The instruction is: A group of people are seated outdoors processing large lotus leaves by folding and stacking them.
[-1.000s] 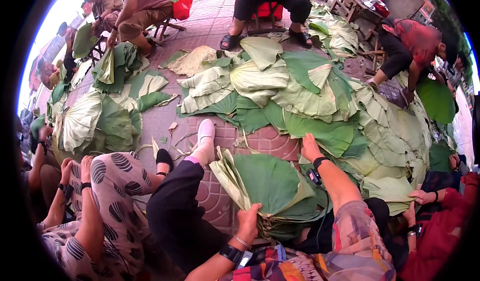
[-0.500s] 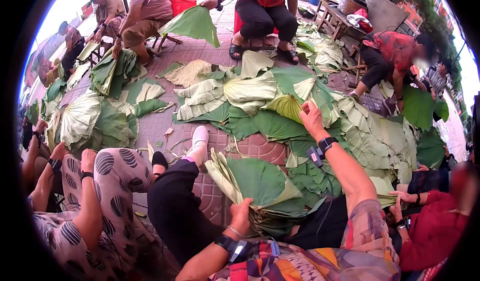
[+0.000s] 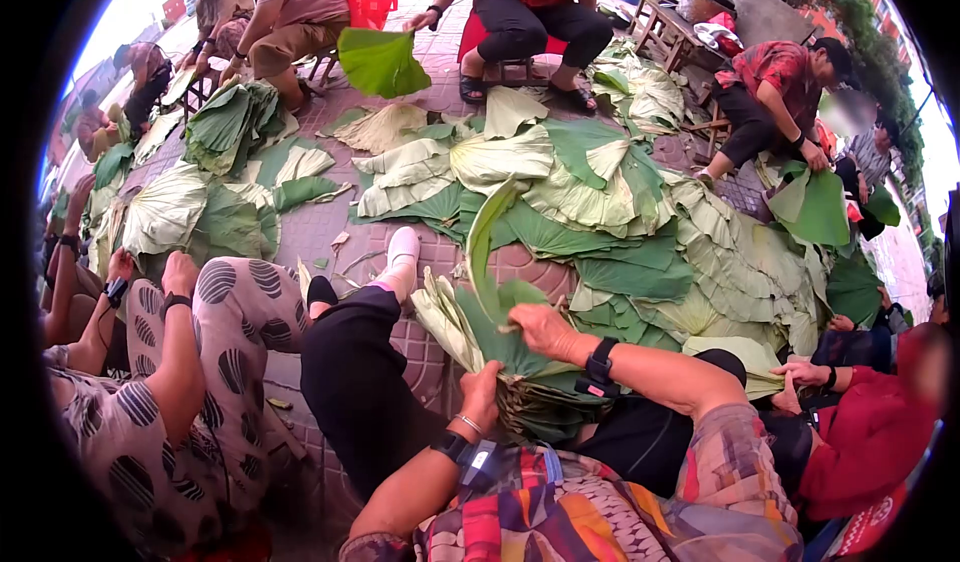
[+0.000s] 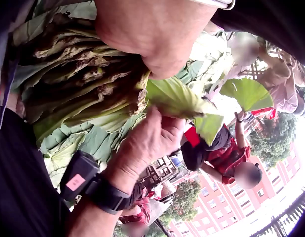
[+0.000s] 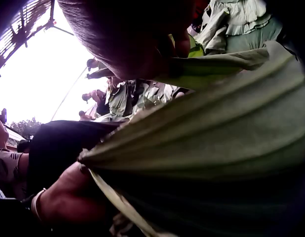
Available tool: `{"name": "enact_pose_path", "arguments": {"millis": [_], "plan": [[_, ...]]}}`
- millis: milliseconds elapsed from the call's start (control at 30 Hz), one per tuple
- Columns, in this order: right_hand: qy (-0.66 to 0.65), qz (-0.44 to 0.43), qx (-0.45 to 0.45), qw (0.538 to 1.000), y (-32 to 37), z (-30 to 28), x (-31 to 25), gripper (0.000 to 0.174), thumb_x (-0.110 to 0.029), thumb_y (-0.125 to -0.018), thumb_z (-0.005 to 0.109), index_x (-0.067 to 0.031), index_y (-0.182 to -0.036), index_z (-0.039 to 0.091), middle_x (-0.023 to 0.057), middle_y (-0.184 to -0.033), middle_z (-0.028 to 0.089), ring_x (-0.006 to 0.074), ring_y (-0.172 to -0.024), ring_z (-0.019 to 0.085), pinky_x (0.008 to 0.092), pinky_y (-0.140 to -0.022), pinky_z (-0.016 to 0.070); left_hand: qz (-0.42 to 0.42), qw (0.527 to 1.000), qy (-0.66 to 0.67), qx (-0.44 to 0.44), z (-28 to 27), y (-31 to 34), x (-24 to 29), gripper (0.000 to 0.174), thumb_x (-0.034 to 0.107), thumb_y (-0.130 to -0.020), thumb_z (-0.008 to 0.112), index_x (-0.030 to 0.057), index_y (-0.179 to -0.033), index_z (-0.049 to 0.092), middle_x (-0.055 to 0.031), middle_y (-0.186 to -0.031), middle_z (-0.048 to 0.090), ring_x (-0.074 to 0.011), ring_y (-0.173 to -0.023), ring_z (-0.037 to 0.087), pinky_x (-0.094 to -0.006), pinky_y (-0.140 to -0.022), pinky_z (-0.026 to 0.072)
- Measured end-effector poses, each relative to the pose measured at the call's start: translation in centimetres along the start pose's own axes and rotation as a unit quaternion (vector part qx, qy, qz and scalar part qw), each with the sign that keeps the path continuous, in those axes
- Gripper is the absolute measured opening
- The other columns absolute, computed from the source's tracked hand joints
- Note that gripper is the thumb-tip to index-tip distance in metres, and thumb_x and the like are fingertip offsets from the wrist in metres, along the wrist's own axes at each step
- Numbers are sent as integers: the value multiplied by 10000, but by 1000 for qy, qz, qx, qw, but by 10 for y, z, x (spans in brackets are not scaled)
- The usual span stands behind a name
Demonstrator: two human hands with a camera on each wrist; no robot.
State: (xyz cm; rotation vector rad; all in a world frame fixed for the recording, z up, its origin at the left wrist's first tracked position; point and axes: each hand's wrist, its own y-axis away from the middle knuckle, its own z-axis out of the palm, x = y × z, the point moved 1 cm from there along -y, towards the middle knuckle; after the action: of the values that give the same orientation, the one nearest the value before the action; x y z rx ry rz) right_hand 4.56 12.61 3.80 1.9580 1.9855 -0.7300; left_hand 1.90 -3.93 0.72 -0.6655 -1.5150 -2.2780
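Observation:
On the near side of the ground, a stack of folded lotus leaves (image 3: 535, 402) lies by the wearer's legs, its bunched, brownish stem ends (image 4: 88, 81) facing the body. The left hand (image 3: 480, 394) grips the stack's left edge near those ends, thumb on top. Above the stack, the right hand (image 3: 545, 330) pinches one lotus leaf (image 3: 482, 247) by its end, and the leaf stands up, curled and edge-on. In the left wrist view the right hand (image 4: 147, 140) is close below the left hand (image 4: 152, 34). The top leaf (image 5: 216, 128) fans out in the right wrist view.
A broad spread of overlapping leaves (image 3: 620, 202) covers the paving ahead and to the right. Another leaf heap (image 3: 165, 217) lies left. The wearer's leg and pink shoe (image 3: 403, 247) extend beside the stack. Seated people surround the leaves, one holding up a green leaf (image 3: 382, 62).
The right hand reached out to the spread, lifted a leaf from it, and has brought it back left over the stack. The left hand has stayed on the stack.

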Motion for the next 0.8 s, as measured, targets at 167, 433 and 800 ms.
{"name": "enact_pose_path", "arguments": {"millis": [167, 433, 800], "plan": [[-52, -17, -194, 979, 51, 6, 15, 525, 30, -638, 422, -76, -1151, 458, 183, -972, 559, 369, -880, 529, 407, -761, 441, -9, 1000, 24, 3, -5, -15, -8, 226, 88, -701, 580, -79, -842, 527, -131, -729, 585, -243, -585, 597, -368, -527, 512], [-65, -76, -297, 950, 47, -6, 3, 741, 30, -630, 432, -178, -1327, 289, 193, -1022, 553, 374, -885, 529, 416, -782, 434, -7, 999, 25, 25, -10, -31, -20, 214, 102, -711, 568, -70, -833, 531, -126, -715, 582, -248, -568, 591, -375, -519, 512], [86, -136, -350, 923, 36, -11, -21, 621, -28, -683, 520, -78, -1269, 321, 142, -1297, 350, 307, -906, 523, 392, -678, 441, -16, 999, 30, -23, -10, -21, -14, 478, 203, -698, 701, -87, -1009, 482, -138, -880, 566, -220, -729, 586, -365, -602, 512]]}}
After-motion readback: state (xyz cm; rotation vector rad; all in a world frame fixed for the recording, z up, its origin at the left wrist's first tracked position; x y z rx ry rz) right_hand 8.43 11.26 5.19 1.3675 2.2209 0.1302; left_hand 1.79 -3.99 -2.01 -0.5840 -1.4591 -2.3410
